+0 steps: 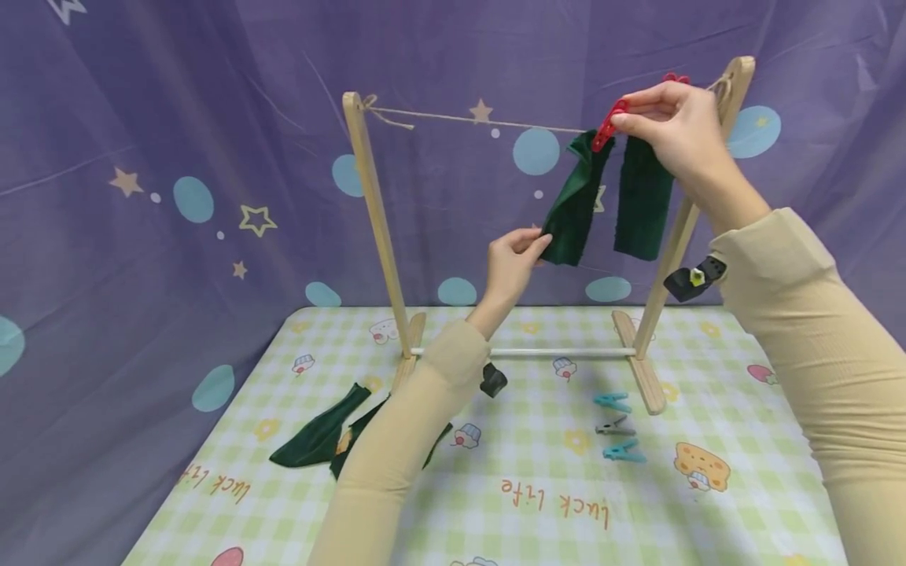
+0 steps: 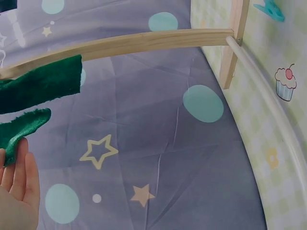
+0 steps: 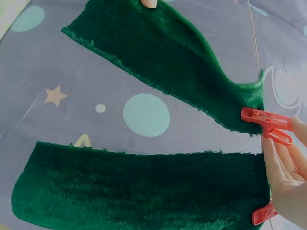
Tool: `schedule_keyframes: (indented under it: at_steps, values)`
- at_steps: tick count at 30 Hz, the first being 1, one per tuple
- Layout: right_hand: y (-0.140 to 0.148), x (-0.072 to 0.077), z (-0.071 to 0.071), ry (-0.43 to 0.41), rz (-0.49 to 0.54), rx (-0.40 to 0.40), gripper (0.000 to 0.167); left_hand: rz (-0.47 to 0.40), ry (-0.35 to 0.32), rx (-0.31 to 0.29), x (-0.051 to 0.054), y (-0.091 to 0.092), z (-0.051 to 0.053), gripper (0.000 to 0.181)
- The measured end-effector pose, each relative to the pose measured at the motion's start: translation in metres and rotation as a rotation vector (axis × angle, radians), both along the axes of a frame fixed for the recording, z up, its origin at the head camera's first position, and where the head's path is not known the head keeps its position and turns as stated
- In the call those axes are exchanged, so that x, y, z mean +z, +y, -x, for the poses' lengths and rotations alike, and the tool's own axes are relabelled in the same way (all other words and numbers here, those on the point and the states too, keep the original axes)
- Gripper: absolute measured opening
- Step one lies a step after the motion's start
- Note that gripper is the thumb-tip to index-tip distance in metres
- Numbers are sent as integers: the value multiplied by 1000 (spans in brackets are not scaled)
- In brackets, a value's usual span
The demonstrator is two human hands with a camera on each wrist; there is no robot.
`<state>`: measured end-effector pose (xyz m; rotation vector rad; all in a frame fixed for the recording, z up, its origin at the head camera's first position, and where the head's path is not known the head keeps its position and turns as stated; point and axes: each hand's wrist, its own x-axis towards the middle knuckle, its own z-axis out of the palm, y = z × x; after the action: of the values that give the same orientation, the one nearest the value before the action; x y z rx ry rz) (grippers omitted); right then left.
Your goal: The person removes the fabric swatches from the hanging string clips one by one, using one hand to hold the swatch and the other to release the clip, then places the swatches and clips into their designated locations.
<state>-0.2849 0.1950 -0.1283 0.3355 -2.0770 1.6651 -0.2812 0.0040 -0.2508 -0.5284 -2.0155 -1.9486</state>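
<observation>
A green cloth piece (image 1: 576, 208) hangs at the twine line (image 1: 481, 120), its top corner in the jaws of a red clothespin (image 1: 610, 126). My right hand (image 1: 683, 130) pinches that clothespin between thumb and fingers. My left hand (image 1: 511, 267) holds the cloth's lower left edge by the fingertips. Beside it a second green cloth (image 1: 644, 200) hangs straight; the right wrist view shows another red clothespin (image 3: 264, 213) at its top. In the left wrist view my left hand (image 2: 19, 189) touches the cloth's end (image 2: 24, 127).
A wooden frame (image 1: 375, 212) with a white lower bar (image 1: 559, 352) stands on the checkered tablecloth (image 1: 538, 534). More green cloth (image 1: 322, 432) lies at the left, partly behind my left sleeve. Two teal clothespins (image 1: 624, 451) and a grey one (image 1: 614, 426) lie right of centre.
</observation>
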Motion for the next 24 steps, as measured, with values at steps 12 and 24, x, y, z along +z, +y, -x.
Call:
schedule_keyframes:
  at_steps: [12,24]
  values:
    - [-4,0,2,141,386,145,16,77,-16,-64,5,-8,-3,23]
    - [2,5,3,203,606,146,25,144,-65,-102,-21,-17,22,27]
